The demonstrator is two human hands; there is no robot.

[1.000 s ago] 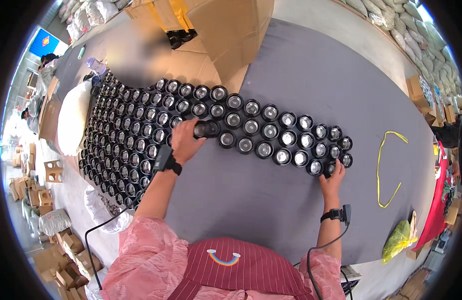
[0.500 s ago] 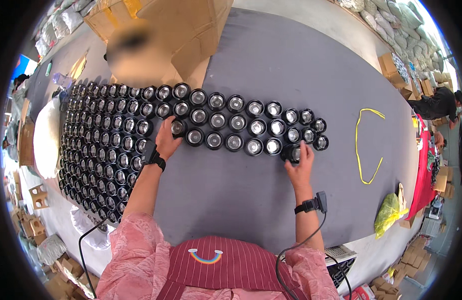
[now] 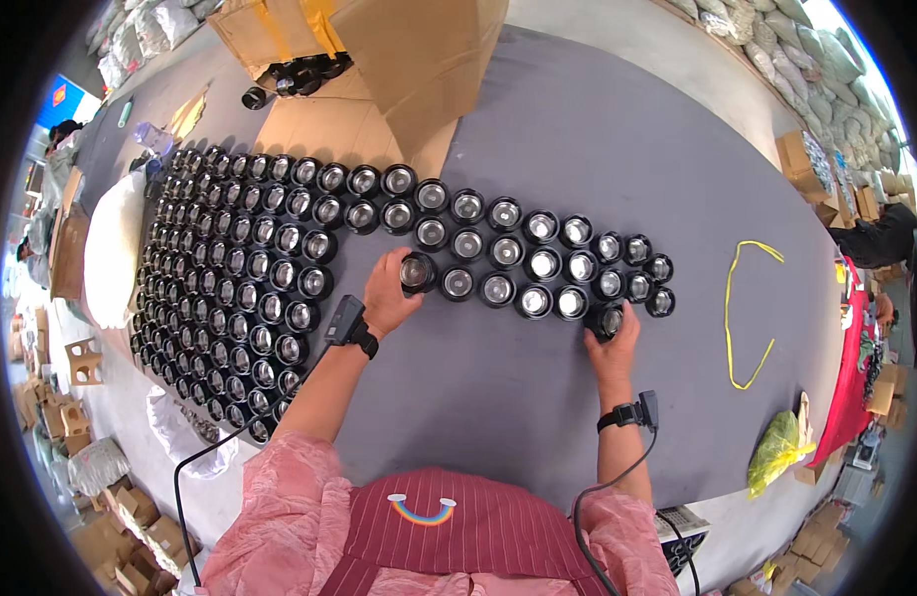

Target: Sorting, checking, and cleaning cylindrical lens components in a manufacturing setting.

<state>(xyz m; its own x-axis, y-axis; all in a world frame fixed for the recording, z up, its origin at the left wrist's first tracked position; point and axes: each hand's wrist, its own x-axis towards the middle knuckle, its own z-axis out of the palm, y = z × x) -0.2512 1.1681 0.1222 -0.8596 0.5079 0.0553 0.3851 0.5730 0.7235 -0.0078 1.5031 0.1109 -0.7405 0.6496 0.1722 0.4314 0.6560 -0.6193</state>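
Note:
My left hand curls its fingers and thumb round a black cup-shaped piece with a silvery inside. That piece is at the left end of a short row of matching black cups. On the right, my right hand grips another black cup, slightly tilted, just below the right part of the rows. Whether it touches the table is unclear. A large block of the same cups stands close together on the left, joined along its far side to the short rows.
The grey table carries a cardboard box with black pieces in its opening at the far side. A yellow strap lies on the right, near a yellow plastic bag. A white sack stands at the left edge.
The view has shifted, with the scene sliding right. My left hand has moved right along the lower row. A blurred shape before the box is gone. My right hand keeps its cup.

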